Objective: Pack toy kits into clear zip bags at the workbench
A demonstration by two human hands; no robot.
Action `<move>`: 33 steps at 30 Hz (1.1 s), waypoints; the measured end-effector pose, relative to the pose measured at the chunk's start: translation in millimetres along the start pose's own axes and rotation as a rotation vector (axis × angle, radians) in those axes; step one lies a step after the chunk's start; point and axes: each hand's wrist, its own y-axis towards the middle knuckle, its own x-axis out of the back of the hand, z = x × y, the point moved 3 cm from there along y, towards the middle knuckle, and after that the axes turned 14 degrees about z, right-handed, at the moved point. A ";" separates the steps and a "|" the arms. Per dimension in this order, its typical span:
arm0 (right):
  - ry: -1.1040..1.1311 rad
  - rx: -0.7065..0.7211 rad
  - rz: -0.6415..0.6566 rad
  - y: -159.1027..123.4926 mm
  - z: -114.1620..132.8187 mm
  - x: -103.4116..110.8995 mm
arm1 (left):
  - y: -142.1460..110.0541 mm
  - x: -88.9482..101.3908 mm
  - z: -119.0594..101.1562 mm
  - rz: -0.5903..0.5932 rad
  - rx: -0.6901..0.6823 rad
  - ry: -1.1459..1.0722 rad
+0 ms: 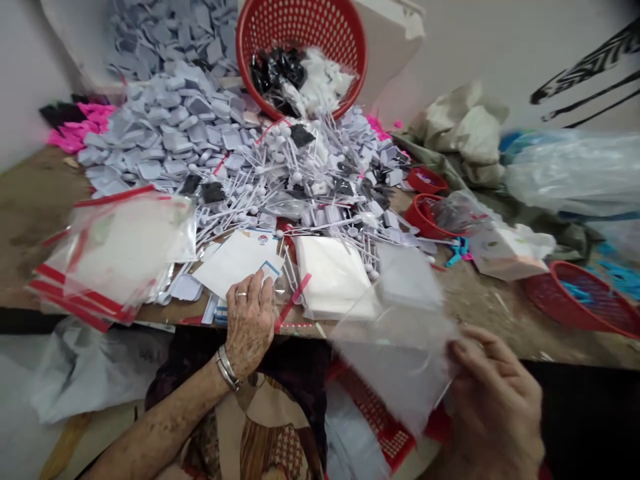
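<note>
My left hand (pixel 250 320) rests palm down at the table's front edge, fingers extended over white printed sheets (pixel 225 267). Its fingertips touch a small blue-and-white card (pixel 271 269); the thumb is hidden. On the right, my right hand (pixel 495 393) pinches the edge of a clear plastic bag (pixel 400 360), which hangs out past the table edge, blurred by motion. Between the hands lies a stack of white square sheets (pixel 333 273). Red-edged clear bags (pixel 125 247) are piled to the left of my left hand.
A heap of pale plastic trays (pixel 175 127) and thin white sticks (pixel 240 207) covers the back. A red basket (pixel 350 40) with black and white packets leans above it. Small red baskets (pixel 425 217) and a larger red basket (pixel 555 300) stand right. Another red basket (pixel 390 433) sits below the edge.
</note>
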 end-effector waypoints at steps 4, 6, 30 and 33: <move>0.209 -0.340 0.441 -24.0 -7.9 -61.4 | -0.9 6.7 12.6 -0.052 0.030 -0.015; 0.231 -0.385 0.590 -26.2 -11.1 -90.8 | -1.1 8.8 17.9 -0.075 0.003 -0.037; 0.299 -0.233 0.433 -34.0 -60.1 -119.6 | -37.2 0.4 44.3 -0.055 0.036 0.004; 0.326 -0.239 0.418 -32.0 -61.7 -119.1 | -40.6 -1.8 46.6 0.031 0.011 -0.124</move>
